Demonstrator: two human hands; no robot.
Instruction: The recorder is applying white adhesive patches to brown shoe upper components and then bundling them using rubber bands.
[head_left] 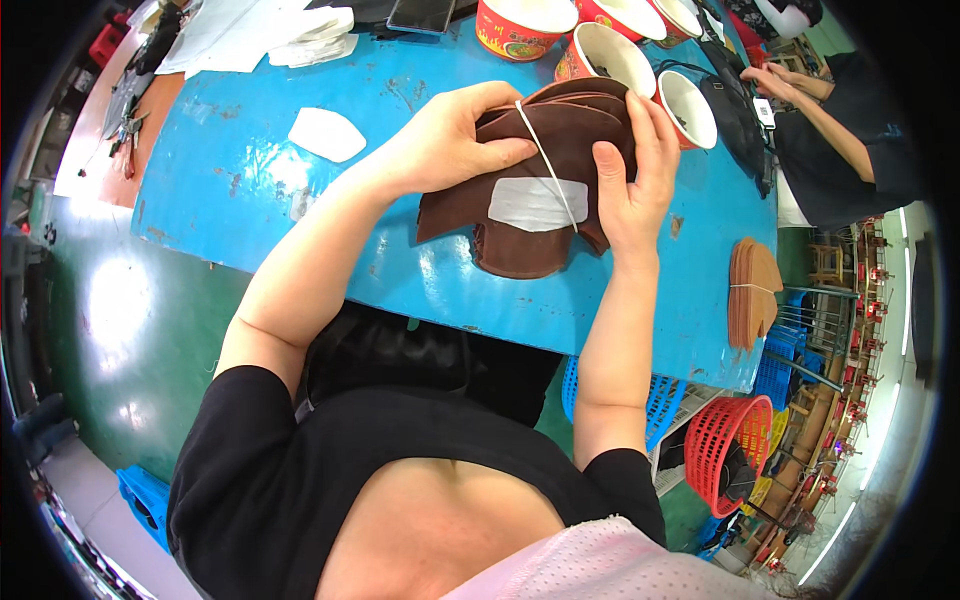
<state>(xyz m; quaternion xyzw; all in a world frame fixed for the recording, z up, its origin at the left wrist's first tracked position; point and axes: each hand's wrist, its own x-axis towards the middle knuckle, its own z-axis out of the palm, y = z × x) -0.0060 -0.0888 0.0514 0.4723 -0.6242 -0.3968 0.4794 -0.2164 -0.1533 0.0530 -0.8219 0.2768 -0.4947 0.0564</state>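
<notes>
Okay, left hand (450, 135): grasping the upper-left edge of the stack, thumb on top.
Right hand (640, 195): cupped against the right edge, thumb and fingers spread; can't tell if it's really pinching.
Brown stack (575, 140): between both hands, over the counter's near side; can't tell if lifted. Layers fan out at the far edge.
White band (542, 155): slants across the stack, over a white patch (512, 205).
Handling: I'd square the layers between the palms, keep the band untwisted, not let it curl the edges.
Counter (440, 295): blue, glossy, scuffed; white piece (328, 134) at left, paper bowls (520, 45) far side, banded tan stack (748, 305) at right edge.
Room: green floor (120, 360), red basket (705, 455) below the counter, co-worker's arm (845, 140) at right.
</notes>
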